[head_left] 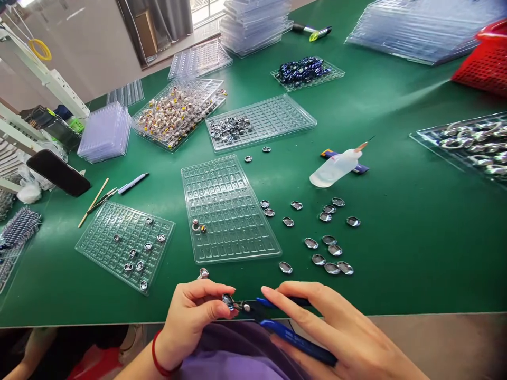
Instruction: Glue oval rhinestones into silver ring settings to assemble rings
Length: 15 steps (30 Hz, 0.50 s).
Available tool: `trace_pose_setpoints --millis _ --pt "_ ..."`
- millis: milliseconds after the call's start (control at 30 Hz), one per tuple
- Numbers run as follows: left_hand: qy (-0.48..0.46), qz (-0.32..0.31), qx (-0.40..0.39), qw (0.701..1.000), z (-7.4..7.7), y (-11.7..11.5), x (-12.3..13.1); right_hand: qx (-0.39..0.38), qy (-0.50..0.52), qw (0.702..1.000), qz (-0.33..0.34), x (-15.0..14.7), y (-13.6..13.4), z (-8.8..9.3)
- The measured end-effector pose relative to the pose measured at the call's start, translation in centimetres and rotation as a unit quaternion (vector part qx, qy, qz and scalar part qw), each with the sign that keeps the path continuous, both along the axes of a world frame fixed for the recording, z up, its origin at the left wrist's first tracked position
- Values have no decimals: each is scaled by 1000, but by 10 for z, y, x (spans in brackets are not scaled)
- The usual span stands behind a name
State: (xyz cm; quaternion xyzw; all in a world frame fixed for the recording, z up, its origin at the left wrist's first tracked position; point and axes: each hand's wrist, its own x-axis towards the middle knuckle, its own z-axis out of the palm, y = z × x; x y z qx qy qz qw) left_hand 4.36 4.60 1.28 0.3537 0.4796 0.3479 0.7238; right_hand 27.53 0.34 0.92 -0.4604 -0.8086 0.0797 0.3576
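Observation:
Between the thumb and fingers of my left hand (192, 311) is a small shiny silver piece with a dark stone (228, 301). My right hand (328, 327) is wrapped around blue-handled pliers (291, 338), whose jaws touch or nearly touch the piece. Just beyond my left hand lies another shiny piece (203, 273). Several oval faceted stones (331, 268) are scattered on the green table past my right hand. A clear compartment tray (233, 211) ahead bears two small pieces near its left edge.
A smaller tray (106, 237) with several pieces is at left, near a pen (133, 183) and a phone (59, 171). Farther off are a squeeze bottle (335, 168), a heaped tray of pieces (174, 116), dark blue stones (303, 71) and a red basket (483, 63).

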Motion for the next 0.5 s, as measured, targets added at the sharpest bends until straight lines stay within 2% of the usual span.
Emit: trace_pose_setpoints --millis 167,500 --pt "53 -27 36 998 3 4 -2 1 -27 1000 7 4 2 6" --pt "39 -40 0 998 0 4 -2 29 -65 997 9 5 6 15"
